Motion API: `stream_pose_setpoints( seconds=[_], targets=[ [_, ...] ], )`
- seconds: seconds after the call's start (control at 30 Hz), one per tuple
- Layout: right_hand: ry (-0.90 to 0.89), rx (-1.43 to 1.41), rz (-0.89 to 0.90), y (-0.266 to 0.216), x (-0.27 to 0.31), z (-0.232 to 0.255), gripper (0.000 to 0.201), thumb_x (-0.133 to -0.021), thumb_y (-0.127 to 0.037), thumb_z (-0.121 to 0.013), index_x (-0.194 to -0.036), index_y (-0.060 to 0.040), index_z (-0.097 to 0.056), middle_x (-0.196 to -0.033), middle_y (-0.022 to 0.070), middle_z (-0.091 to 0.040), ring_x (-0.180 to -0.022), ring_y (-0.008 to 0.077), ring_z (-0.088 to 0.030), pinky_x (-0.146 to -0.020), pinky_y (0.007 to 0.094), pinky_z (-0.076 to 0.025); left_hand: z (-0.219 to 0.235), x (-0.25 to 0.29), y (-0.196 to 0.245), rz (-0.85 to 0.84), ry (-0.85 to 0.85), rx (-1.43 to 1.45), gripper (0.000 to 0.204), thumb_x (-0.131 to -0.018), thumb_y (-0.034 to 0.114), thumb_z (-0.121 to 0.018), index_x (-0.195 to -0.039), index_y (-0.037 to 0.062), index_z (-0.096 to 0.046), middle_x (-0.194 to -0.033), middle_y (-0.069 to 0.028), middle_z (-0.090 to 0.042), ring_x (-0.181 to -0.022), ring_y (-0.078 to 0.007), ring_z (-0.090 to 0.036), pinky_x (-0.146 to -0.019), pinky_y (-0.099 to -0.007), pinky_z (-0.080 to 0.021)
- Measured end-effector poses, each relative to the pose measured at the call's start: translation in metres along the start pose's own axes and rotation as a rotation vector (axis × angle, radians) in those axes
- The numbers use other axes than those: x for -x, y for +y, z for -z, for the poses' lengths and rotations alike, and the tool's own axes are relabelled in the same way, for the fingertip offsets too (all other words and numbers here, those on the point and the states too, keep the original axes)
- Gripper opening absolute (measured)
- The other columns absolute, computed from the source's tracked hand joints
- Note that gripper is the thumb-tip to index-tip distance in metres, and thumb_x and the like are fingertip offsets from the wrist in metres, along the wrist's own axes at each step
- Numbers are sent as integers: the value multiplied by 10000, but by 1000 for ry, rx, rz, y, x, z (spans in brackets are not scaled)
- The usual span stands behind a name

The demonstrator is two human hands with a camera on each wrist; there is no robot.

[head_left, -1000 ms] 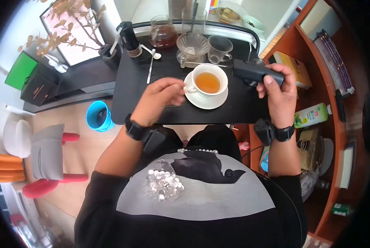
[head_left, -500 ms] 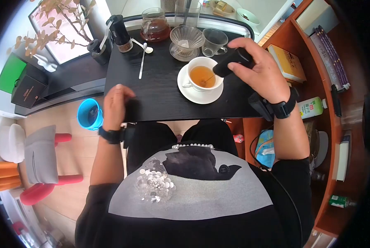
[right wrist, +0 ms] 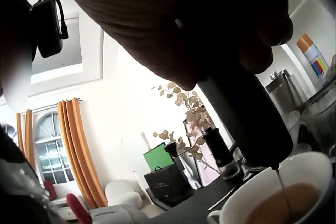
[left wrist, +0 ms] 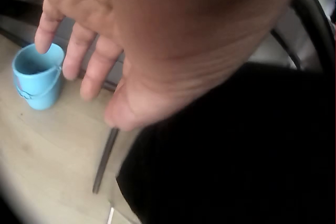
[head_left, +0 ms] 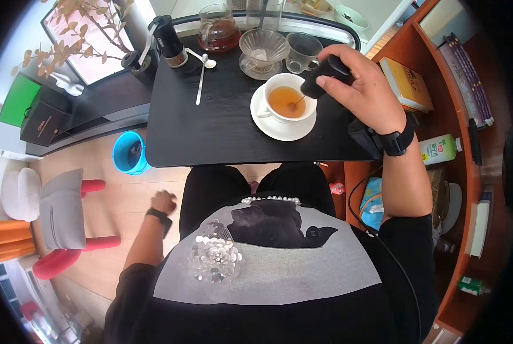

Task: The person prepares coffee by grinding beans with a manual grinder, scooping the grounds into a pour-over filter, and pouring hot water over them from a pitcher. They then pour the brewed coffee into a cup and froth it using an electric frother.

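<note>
My right hand (head_left: 362,86) grips a black handheld milk frother (head_left: 319,83) tilted over a white teacup (head_left: 266,86). The frother's thin metal shaft dips into the amber tea (head_left: 285,103), where its whisk end shows as a dark blur. Under the cup lies a white saucer (head_left: 282,132). In the right wrist view the frother's body (right wrist: 247,113) points down at the cup's rim. My left hand (head_left: 163,202) hangs beside my thigh below the table edge, holding nothing. Its fingers (left wrist: 100,64) are loosely bent in the left wrist view.
Behind the cup stand a glass dripper (head_left: 262,49), a glass cup (head_left: 302,49) and a glass pot (head_left: 219,37) of dark red liquid. A coffee grinder (head_left: 167,43) and a long spoon (head_left: 201,83) are on the left. A blue bucket (head_left: 129,157) sits on the floor.
My right hand has brought the frother from beside the cup down into the tea. My left hand has moved from near the cup handle, past the table's edge, to beside my leg.
</note>
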State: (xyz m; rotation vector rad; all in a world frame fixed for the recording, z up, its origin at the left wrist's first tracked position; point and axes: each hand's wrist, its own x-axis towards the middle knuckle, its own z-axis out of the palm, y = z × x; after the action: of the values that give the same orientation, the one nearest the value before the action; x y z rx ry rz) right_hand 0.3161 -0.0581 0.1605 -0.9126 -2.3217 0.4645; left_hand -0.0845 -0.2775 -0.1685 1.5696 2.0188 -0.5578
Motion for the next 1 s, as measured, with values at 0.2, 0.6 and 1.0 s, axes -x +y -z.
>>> stream_pose_setpoints(
  seconds=[0.2, 0.6, 1.0],
  targets=[
    [58, -122, 10, 3, -4, -14, 293, -787, -178, -623, -1024, -35, -527, -901, 125, -564, -813, 246, -559, -753, 302, -445, 45, 7, 51, -289, -96, -437, 245, -740, 217, -569, -938, 113, -668, -1026, -77, -596, -1060, -239, -499, -872, -437, -382],
    [43, -95, 33, 3, -3, -16, 300, -789, -152, -629, -1047, -38, -527, -929, 90, -548, -841, 201, -522, -739, 281, -433, 71, 3, 96, -315, -212, -556, 288, -700, 238, -600, -954, 123, -672, -981, -77, -642, -978, -241, -573, -848, -405, -379],
    [108, -102, 94, 5, -1, -18, 305, -798, -141, -633, -1077, -57, -541, -951, 33, -549, -847, 109, -509, -737, 238, -428, 73, -10, 101, -225, -316, -569, 364, -660, 292, -660, -989, 138, -662, -1026, -83, -636, -999, -239, -582, -839, -391, -399]
  ],
)
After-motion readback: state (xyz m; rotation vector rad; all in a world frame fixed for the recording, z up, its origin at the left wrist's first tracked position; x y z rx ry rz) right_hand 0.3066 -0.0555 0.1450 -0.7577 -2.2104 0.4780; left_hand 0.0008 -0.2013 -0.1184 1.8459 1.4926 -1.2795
